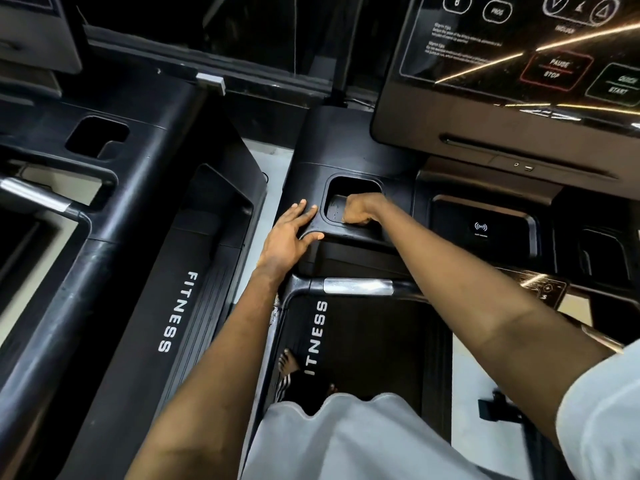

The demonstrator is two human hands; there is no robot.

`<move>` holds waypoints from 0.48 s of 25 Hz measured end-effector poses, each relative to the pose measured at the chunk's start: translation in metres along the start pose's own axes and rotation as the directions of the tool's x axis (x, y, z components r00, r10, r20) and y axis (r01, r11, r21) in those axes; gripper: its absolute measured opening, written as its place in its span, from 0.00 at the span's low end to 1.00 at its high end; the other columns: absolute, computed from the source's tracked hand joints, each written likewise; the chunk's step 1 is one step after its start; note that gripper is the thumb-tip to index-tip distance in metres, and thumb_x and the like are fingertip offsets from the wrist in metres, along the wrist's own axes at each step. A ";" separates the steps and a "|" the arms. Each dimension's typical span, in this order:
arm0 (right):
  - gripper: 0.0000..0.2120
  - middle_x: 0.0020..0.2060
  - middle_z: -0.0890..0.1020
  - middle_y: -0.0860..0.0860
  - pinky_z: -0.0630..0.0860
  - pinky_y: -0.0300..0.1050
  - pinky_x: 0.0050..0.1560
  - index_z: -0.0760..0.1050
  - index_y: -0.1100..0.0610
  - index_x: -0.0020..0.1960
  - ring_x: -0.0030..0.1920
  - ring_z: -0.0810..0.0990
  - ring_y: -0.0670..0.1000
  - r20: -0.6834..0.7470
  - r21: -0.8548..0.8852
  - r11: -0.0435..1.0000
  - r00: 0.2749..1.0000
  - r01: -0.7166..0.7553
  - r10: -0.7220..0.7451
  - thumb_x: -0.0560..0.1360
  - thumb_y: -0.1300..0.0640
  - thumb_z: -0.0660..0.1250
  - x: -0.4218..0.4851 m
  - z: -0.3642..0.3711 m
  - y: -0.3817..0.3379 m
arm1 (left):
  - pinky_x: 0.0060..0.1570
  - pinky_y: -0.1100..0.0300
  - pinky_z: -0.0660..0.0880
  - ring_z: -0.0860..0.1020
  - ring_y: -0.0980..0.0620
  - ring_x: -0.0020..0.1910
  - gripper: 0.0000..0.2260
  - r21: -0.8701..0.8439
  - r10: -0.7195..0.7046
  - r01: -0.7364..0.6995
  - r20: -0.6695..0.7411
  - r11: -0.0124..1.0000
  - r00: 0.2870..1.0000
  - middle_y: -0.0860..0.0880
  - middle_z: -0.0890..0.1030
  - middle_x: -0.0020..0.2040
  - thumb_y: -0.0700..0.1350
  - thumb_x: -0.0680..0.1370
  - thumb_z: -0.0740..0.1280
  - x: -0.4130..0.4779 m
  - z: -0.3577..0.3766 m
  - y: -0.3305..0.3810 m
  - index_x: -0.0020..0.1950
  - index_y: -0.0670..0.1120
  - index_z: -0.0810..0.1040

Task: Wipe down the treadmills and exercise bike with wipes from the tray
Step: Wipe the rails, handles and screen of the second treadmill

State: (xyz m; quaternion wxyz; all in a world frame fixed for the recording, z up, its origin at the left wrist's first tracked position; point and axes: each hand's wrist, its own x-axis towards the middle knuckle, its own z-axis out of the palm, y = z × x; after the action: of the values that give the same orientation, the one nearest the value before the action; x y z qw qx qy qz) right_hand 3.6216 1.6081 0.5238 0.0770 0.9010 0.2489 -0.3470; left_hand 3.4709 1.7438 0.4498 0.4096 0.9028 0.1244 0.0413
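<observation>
Where the near black plastic treadmill dips into a square-mouthed cup pocket left of its console, the person's right hand is pushed down inside, knuckles up, fingers curled under against the pocket's front wall. Its grip is closed tight, yet the fingers hide whatever lies beneath them, so I cannot tell if a wipe is in it. The left hand lies just beside, flat on the pocket's outer shoulder, grip wide, fingers straight and thumb hooked over the front lip. Right of the pocket sits a shallow black tray with a small white wireless mark. Above it is the glossy dark control panel, cut off at the top and streaked with reflections; PAUSE STOP and START can be read, the smaller print cannot. Below the hands a silver-banded handlebar crosses over the dark belt, where the toes of a foot show past the pale grey shirt. A second black treadmill stands to the left, its far side cropped.
</observation>
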 end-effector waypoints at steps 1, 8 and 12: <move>0.11 0.42 0.84 0.57 0.77 0.45 0.43 0.79 0.64 0.45 0.39 0.80 0.56 -0.016 0.064 0.997 0.999 0.036 -0.035 0.76 0.60 0.60 0.002 0.005 0.004 | 0.73 0.67 0.51 0.57 0.59 0.79 0.29 0.007 -0.008 0.008 -0.001 1.000 1.000 0.56 0.64 0.79 0.57 0.77 0.72 -0.001 0.000 0.001 0.76 0.55 0.70; 0.10 0.50 0.84 0.59 0.74 0.46 0.47 0.81 0.61 0.49 0.53 0.81 0.61 -0.507 0.259 0.944 0.861 0.202 -0.045 0.79 0.62 0.60 -0.042 0.049 0.033 | 0.75 0.65 0.51 0.58 0.56 0.79 0.29 0.019 -0.012 0.011 0.045 1.000 0.999 0.53 0.64 0.79 0.54 0.76 0.73 -0.001 -0.006 0.009 0.76 0.53 0.70; 0.11 0.47 0.78 0.55 0.77 0.51 0.53 0.79 0.60 0.51 0.50 0.78 0.56 -0.677 0.247 0.922 0.734 0.297 -0.056 0.77 0.70 0.61 -0.069 0.079 0.041 | 0.74 0.65 0.51 0.59 0.55 0.79 0.30 0.034 -0.029 0.027 0.051 0.999 0.998 0.52 0.65 0.79 0.54 0.75 0.74 -0.001 -0.012 0.015 0.76 0.53 0.71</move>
State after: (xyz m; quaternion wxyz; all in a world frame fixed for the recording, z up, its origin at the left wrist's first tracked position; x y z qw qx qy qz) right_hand 3.5517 1.5212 0.5086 -0.2052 0.9358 0.2821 -0.0510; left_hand 3.4709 1.7424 0.4688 0.3981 0.9084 0.1270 0.0103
